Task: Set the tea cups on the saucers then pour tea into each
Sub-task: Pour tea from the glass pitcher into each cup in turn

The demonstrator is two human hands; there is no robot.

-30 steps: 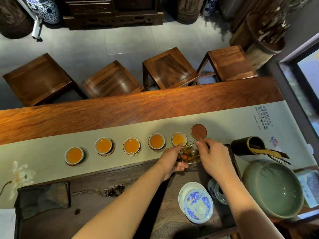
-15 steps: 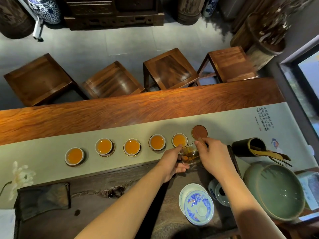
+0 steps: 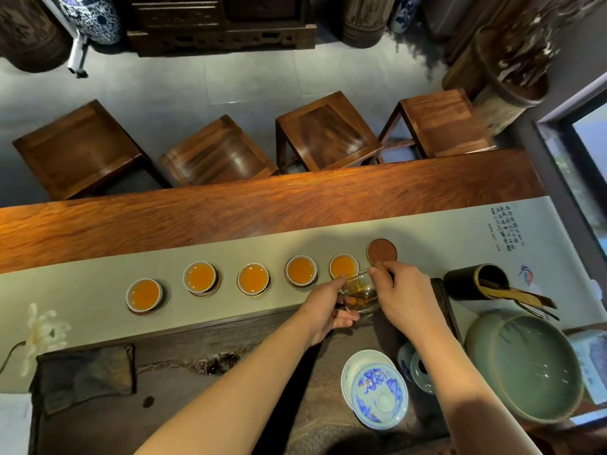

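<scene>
Several white tea cups filled with orange tea stand in a row on saucers along the grey-green runner; the leftmost cup and the rightmost cup mark the ends. Right of the row lies a bare brown saucer. A glass pitcher with a little amber tea hangs just below the rightmost cup. My left hand grips its left side. My right hand holds its right rim and handle.
A blue-and-white lidded gaiwan stands on the dark tea tray near me. A large green bowl and a dark tool holder sit at the right. A dark cloth and white flower lie left. Wooden stools stand beyond the table.
Both hands with the glass pitcher have shifted slightly towards the far side, closer to the rightmost cup and the bare saucer. The cups have not moved.
</scene>
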